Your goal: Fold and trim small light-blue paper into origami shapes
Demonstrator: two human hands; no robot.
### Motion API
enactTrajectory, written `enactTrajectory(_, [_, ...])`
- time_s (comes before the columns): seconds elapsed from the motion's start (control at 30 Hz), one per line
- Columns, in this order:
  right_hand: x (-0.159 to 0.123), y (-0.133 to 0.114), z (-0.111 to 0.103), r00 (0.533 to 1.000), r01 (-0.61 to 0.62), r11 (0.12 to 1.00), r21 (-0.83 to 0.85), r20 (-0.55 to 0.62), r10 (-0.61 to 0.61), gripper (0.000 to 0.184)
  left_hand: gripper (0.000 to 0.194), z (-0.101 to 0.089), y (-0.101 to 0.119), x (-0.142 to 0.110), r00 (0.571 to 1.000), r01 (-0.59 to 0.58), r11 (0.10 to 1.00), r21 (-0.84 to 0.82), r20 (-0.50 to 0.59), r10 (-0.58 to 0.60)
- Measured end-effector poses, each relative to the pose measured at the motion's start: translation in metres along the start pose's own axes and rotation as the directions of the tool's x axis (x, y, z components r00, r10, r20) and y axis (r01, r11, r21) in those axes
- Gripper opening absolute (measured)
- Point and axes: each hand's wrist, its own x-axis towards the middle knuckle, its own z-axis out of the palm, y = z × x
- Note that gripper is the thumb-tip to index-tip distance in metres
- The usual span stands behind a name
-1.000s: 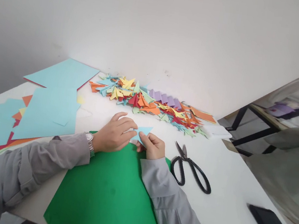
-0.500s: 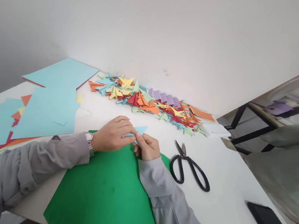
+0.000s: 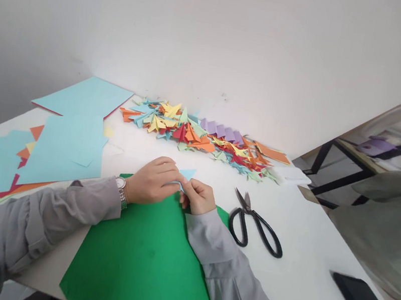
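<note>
In the head view, with the clock centred on the paper, your right hand (image 3: 198, 198) pinches a small, pointed, light-blue piece of paper (image 3: 188, 173) between thumb and fingers, just beyond a large, flat, green sheet (image 3: 151, 254) at six o'clock. Your left hand (image 3: 155, 181) reaches over its near-left part, fingers close together; the thumb is hidden, so I cannot tell whether it pinches. Your round, pale-dialled wristwatch (image 3: 120, 183) carries markings too small to read. Black-handled metal scissors (image 3: 246, 218) lie partly open at four o'clock. Multicoloured folded-paper planes (image 3: 191, 136) heap at twelve; large light-blue paper sheets (image 3: 63, 153) overlap at nine.
</note>
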Motion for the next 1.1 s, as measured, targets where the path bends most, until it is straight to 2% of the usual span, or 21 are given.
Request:
enactTrajectory(0.23, [0.0014, 0.0016, -0.0007, 1.000, 0.008, 1.000, 0.002, 0.014, -0.008, 0.047, 0.010, -0.0016, 0.0016, 0.0010, 0.994, 0.092, 0.989, -0.112, 0.062, -0.085])
enactTrajectory(0.33, [0.0017, 0.0020, -0.0003, 1.000, 0.019, 1.000, 0.016, 0.015, -0.020, 0.046, 0.011, -0.0019, 0.0013, 0.0011, 0.993, 0.095, 0.987, -0.130, 0.089, -0.084])
enactTrajectory(0.67, [0.0021, 0.0012, 0.0002, 1.000, 0.001, 1.000, 0.026, 0.021, -0.002, 0.046, 0.023, 0.0037, -0.0008, -0.0048, 0.990, -0.028, 0.996, -0.088, 0.132, 0.040])
enactTrajectory(0.93, [0.0019, 0.0010, -0.0009, 0.997, -0.071, 0.993, 0.094, 0.047, 0.067, 0.042, 0.023, 0.0013, -0.0011, -0.0015, 0.989, -0.092, 0.995, 0.026, 0.118, 0.089])
enactTrajectory(1.1, [0.0013, -0.0017, 0.0002, 0.999, -0.040, 0.998, 0.052, 0.021, 0.039, 0.044, 0.022, -0.0021, 0.0005, 0.0022, 0.982, -0.130, 0.991, 0.035, 0.145, 0.124])
